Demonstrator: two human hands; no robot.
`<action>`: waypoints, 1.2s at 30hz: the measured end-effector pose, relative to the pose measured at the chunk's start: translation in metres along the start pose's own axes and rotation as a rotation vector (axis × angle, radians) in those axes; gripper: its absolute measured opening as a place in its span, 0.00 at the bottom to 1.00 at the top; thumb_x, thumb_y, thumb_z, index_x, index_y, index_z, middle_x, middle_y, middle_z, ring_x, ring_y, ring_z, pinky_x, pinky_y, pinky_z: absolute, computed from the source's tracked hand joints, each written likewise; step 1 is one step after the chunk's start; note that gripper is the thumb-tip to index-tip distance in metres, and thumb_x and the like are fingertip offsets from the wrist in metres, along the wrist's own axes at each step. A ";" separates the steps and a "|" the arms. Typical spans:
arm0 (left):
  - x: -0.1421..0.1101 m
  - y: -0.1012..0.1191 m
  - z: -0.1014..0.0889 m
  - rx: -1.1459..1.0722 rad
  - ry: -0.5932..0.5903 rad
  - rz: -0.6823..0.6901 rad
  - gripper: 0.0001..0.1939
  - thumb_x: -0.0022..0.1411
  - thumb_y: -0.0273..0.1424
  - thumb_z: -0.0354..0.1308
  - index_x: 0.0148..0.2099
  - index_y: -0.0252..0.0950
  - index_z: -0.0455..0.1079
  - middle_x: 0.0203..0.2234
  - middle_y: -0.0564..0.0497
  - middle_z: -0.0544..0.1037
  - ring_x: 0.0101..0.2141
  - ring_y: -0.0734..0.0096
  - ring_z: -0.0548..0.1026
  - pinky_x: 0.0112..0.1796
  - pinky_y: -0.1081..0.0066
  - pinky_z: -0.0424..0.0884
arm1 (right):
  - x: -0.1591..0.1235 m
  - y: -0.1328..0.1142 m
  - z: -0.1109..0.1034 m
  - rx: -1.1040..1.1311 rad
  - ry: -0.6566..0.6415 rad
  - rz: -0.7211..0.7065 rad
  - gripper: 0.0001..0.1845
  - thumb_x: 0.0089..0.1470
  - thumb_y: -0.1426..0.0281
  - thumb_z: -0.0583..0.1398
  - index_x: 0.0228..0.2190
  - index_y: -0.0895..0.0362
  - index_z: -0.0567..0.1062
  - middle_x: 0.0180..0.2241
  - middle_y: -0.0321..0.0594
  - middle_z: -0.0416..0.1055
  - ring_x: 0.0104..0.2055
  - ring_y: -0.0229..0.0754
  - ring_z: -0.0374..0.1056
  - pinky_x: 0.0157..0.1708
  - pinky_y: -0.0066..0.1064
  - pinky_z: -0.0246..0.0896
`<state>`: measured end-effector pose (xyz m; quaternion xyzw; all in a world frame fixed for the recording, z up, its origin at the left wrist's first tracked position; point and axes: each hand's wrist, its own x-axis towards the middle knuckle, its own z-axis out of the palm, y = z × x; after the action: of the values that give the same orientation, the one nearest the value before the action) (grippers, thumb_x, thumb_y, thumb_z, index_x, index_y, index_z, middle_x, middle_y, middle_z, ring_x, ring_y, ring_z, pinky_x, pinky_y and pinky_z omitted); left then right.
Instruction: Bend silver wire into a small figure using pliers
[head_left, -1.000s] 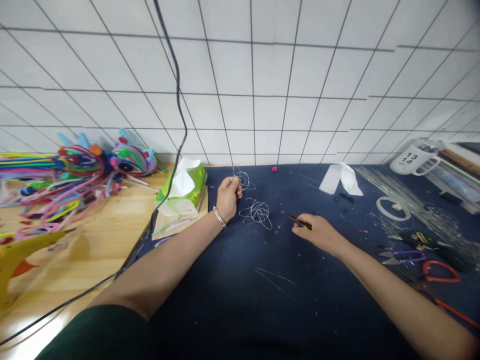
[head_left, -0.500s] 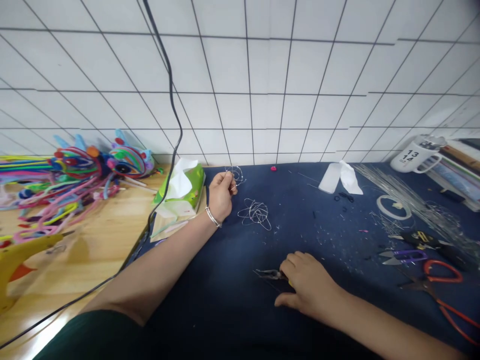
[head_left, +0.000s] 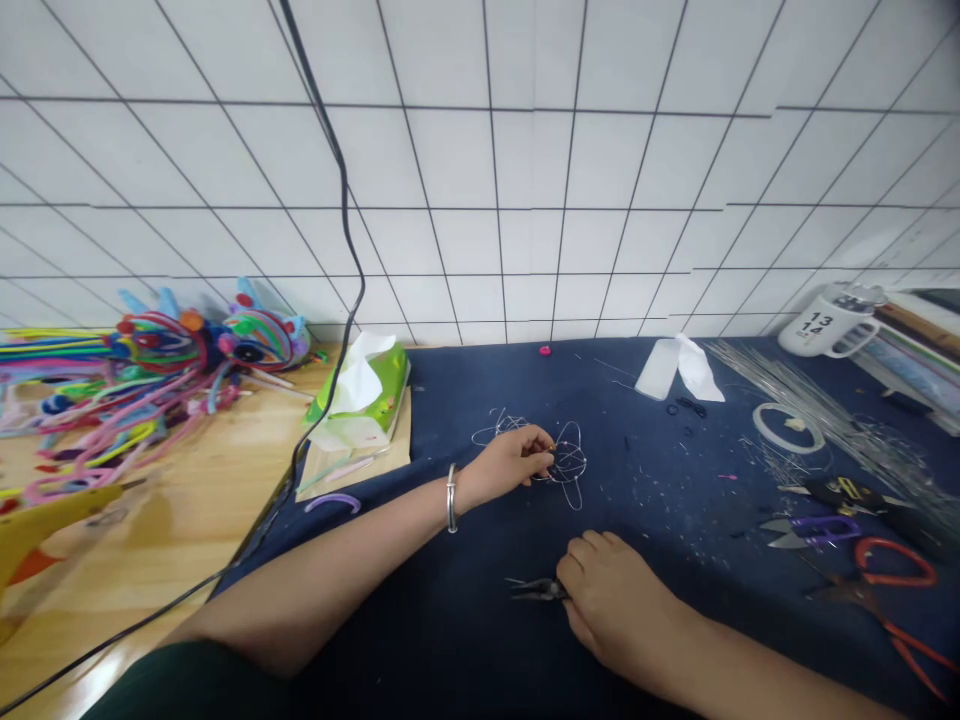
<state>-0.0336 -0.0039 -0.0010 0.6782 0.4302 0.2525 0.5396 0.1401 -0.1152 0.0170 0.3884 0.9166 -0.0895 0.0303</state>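
Between the thumb and fingers of my left hand is a looped wire shape with small beads on it, held over the dark blue cloth. Behind that hand, a loose tangle of thin wire lies partly hidden. My right hand is wrapped around the handles of needle-nose pliers, whose jaws point left and lie low over the cloth. Most of the handles are covered by my fingers.
A green tissue box stands left, with a purple curved piece nearby. Right lie red-handled scissors, purple snips, a wire ring and straight wires. A white mug is at back right. A black cable hangs left.
My left hand has come right and nearer with the looped wire shape, away from the tissue box. My right hand has closed more fully around the pliers.
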 end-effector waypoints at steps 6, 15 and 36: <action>0.007 -0.002 -0.019 0.395 0.228 0.185 0.09 0.59 0.35 0.49 0.39 0.37 0.67 0.28 0.53 0.72 0.27 0.73 0.69 0.28 0.73 0.65 | -0.001 -0.001 0.009 -0.054 0.049 -0.024 0.04 0.46 0.72 0.53 0.28 0.57 0.67 0.29 0.40 0.65 0.32 0.42 0.59 0.31 0.34 0.53; 0.002 0.001 -0.011 0.488 0.311 0.364 0.08 0.59 0.29 0.50 0.42 0.36 0.65 0.34 0.49 0.70 0.35 0.70 0.68 0.38 0.69 0.65 | 0.000 0.001 0.006 0.020 0.097 -0.011 0.04 0.45 0.74 0.53 0.27 0.57 0.67 0.27 0.40 0.65 0.30 0.41 0.59 0.30 0.33 0.54; -0.010 0.000 0.005 0.449 -0.057 0.477 0.09 0.61 0.27 0.48 0.41 0.36 0.68 0.34 0.49 0.74 0.36 0.72 0.71 0.40 0.73 0.66 | -0.003 0.066 -0.025 -0.006 0.290 0.174 0.09 0.55 0.66 0.49 0.32 0.56 0.67 0.31 0.40 0.64 0.35 0.41 0.59 0.35 0.34 0.51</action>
<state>-0.0345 -0.0155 -0.0012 0.8688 0.2889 0.2515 0.3139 0.1897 -0.0675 0.0330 0.4751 0.8746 -0.0267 -0.0936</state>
